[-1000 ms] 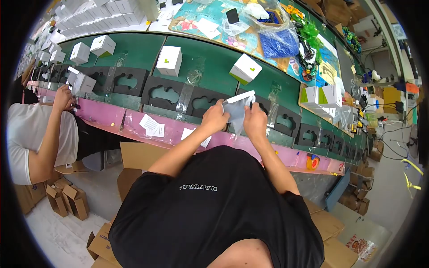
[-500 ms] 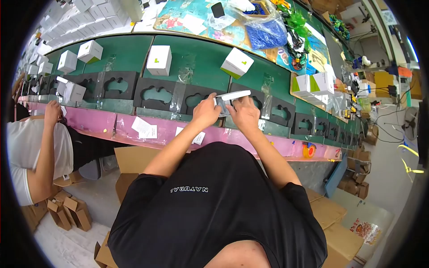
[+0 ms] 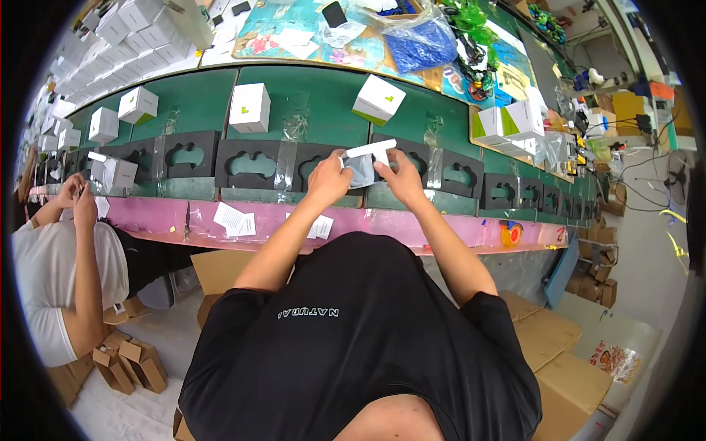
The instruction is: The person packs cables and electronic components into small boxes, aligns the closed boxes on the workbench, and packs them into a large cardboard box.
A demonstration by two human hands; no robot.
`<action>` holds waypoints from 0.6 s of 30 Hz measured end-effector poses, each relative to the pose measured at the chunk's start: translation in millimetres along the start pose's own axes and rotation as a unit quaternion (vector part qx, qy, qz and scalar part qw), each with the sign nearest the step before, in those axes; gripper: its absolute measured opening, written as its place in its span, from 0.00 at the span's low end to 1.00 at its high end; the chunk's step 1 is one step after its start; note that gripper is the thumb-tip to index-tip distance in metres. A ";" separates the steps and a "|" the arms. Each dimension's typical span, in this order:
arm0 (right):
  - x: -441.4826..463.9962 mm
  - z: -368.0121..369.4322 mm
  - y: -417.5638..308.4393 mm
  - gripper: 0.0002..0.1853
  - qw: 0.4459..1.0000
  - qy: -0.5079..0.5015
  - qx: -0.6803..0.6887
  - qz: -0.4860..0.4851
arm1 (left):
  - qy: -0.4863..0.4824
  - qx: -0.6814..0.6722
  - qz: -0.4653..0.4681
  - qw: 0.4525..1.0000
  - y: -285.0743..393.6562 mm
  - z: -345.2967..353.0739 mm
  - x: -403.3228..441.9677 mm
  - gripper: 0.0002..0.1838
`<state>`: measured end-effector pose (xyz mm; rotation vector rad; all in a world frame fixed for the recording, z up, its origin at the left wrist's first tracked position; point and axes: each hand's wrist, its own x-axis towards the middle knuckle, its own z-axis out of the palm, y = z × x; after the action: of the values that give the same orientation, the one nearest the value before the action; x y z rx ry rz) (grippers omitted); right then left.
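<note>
Between my hands is a small white box (image 3: 370, 148) with its lid tilted up and its greyish inside facing me. My left hand (image 3: 329, 179) is closed around the box's left side. At the right side, the thumb and fingers of my right hand (image 3: 401, 181) grip the box near the lid's end. What lies inside is too small to make out. Black foam strips with cut-outs (image 3: 248, 163) run along the green bench behind and beside my hands. White boxes with green marks (image 3: 250, 108) (image 3: 378, 98) stand just beyond the foam.
A co-worker in a white shirt (image 3: 73, 268) works at the left, near another open white box (image 3: 115, 171). Printed leaflets (image 3: 235, 220) and a tape roll (image 3: 511, 234) lie on the pink bench edge (image 3: 412, 224). Blue bubble bags (image 3: 423, 50) lie at the back; cartons (image 3: 566, 386) stand behind me.
My right hand has shifted slightly right and the lid now stands more open, showing the box's inside. The view has shifted a little. The co-worker's hands have come together.
</note>
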<state>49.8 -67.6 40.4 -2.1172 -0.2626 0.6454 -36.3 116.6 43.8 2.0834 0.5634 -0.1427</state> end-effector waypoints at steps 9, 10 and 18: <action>-13.7 7.5 -28.0 0.56 0.969 0.002 -0.219 -0.112 | -0.018 0.048 0.024 0.998 -10.0 -11.1 2.9 0.25; -15.3 8.3 -35.1 0.56 0.969 0.003 -0.219 -0.114 | -0.005 0.061 0.015 0.998 -9.6 -8.8 2.1 0.25; -25.5 15.7 -37.9 0.40 0.960 0.028 -0.263 -0.090 | 0.025 0.032 0.038 0.998 -27.8 4.5 3.5 0.23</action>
<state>21.8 -44.7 72.4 -2.5710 -0.6450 0.4370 -45.0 126.6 18.8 2.1734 0.5139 -0.0658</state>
